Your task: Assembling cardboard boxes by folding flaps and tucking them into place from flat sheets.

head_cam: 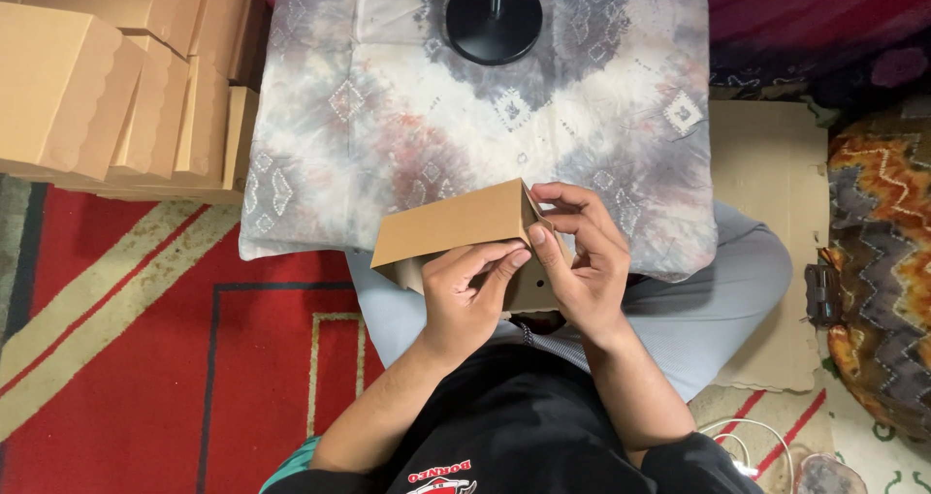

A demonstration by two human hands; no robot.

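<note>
Black shirt fabric (514, 426) fills the bottom of the view, and both forearms rise out of it toward a small brown cardboard box (456, 227) held over the lap. Left hand (465, 295) is underneath and on the near side of the box, its grip pressed flat against the cardboard, fingers (499, 266) lying along the near wall with the thumb tucked under. Right hand (582, 261) is at the box's right end, its grip pinching the end flap, fingertips (548, 198) curled over the top corner and the thumb pushing in from below. The two hands are touching each other at that corner. The box sits tilted, its long top panel sloping down and away to the left of the left hand, half folded.

Just beyond the hands lies a tie-dye grey and white cushion (388, 116), serving as a counter across the person's light grey trousers (698, 310). At the cushion's far edge stands a round black stand base (480, 24) with a pole rising out of frame. Off to the left of the left hand, well apart, a stack of finished cardboard boxes (126, 87) rests on the red patterned rug (126, 358). Right of the right hand, a flat cardboard sheet (766, 164) lies on the floor beside a zigzag-patterned cushion (882, 261).
</note>
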